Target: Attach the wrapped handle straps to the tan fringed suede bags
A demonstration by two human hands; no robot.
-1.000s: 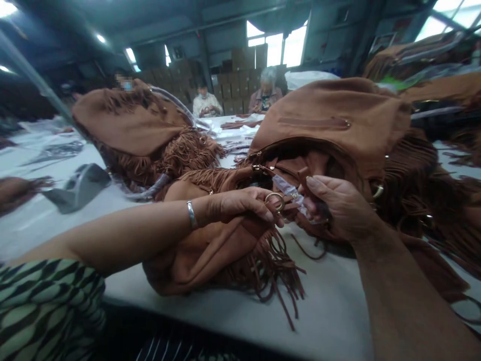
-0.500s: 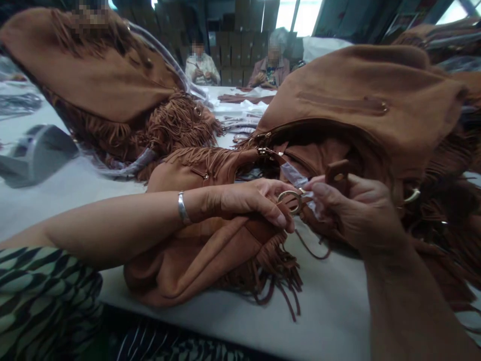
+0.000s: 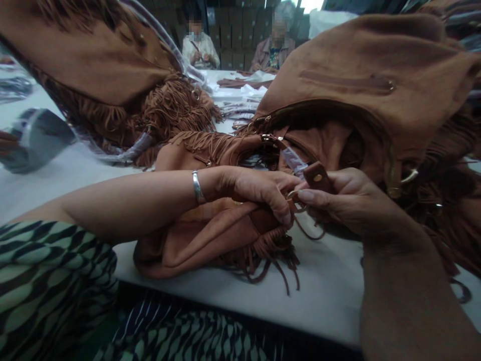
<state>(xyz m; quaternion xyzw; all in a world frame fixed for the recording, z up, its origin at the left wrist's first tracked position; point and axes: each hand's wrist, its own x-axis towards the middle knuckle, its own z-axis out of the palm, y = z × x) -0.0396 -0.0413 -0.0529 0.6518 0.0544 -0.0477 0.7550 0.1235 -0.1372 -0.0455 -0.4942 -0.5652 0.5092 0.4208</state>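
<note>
A brown fringed bag (image 3: 210, 240) lies on the white table in front of me. My left hand (image 3: 263, 193) is closed on the bag's edge beside a gold ring (image 3: 296, 199). From the right, my right hand (image 3: 338, 198) pinches a brown leather strap end (image 3: 318, 177) with a gold stud, its thumb against the ring. Clear plastic wrap (image 3: 293, 161) covers the strap just behind the fingers. How far the strap passes through the ring is hidden by the fingers.
Large brown bags stand at the left (image 3: 101, 75) and right (image 3: 356, 55). A grey tape-like roll (image 3: 41, 138) is at the far left, with fingers at its edge. Two people (image 3: 201, 47) (image 3: 274, 45) sit across the table (image 3: 323, 286).
My right hand has brought the stud end of the strap left, close over the ring. The ring is now more covered by fingers. The view has tilted down slightly.
</note>
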